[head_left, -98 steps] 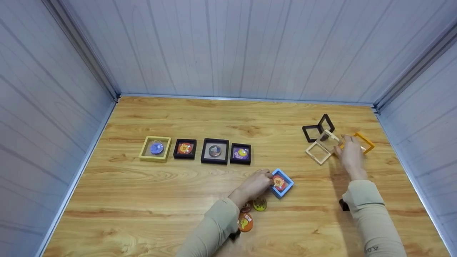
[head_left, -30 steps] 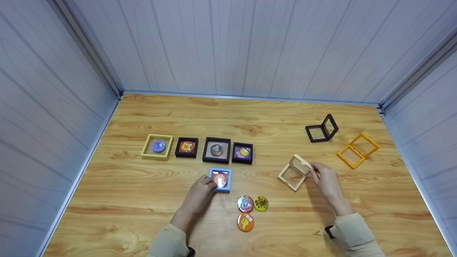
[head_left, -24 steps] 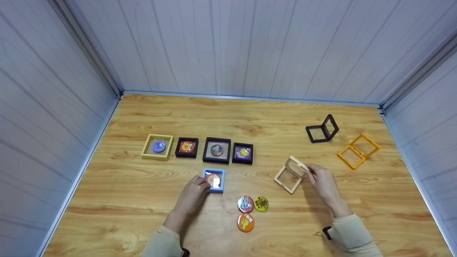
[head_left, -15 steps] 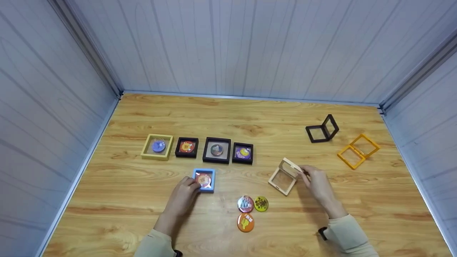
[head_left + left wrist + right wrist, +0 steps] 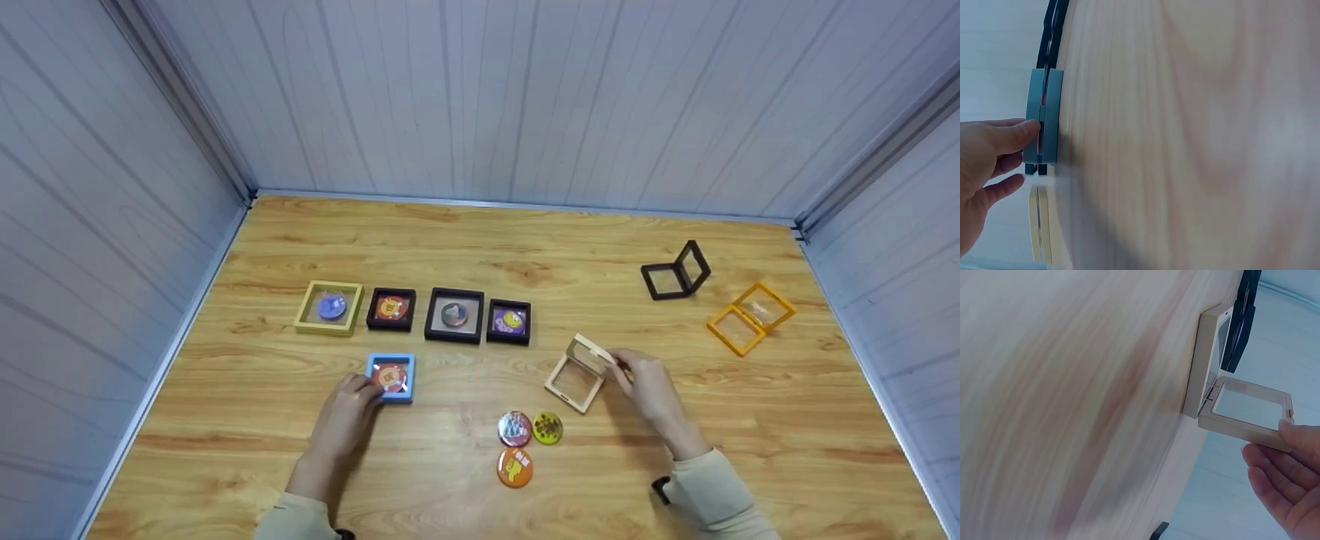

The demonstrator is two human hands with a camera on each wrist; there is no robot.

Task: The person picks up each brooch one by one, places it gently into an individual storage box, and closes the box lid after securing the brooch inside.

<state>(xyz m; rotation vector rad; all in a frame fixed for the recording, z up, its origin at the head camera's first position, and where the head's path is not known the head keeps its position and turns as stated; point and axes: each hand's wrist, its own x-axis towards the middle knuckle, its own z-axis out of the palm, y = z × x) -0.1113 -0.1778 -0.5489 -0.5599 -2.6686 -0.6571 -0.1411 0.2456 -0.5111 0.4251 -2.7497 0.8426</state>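
My left hand (image 5: 347, 414) holds a blue display case (image 5: 410, 377) at its near left side, with a red badge visible through its window. In the left wrist view the case (image 5: 1057, 109) is closed, and a fingertip rests on its seam. My right hand (image 5: 654, 394) pinches the raised lid of a cream display case (image 5: 556, 388) between thumb and fingers. That case (image 5: 1205, 363) stands unfolded, its base on the table and its clear window holding no badge. Between the hands lie three loose badges: a pinkish one (image 5: 514, 428), a yellow one (image 5: 548, 427) and an orange one (image 5: 515, 467).
Behind the blue case runs a row of closed cases with badges: a yellow one (image 5: 301, 319) and several black ones, including a larger one (image 5: 431, 322). An unfolded black case (image 5: 651, 292) and an unfolded orange case (image 5: 741, 344) sit at the right. Panel walls (image 5: 480, 97) enclose the table.
My left hand has slid the blue case leftward, to below the row. My right hand has brought the cream case from the right group toward the middle, near the loose badges.
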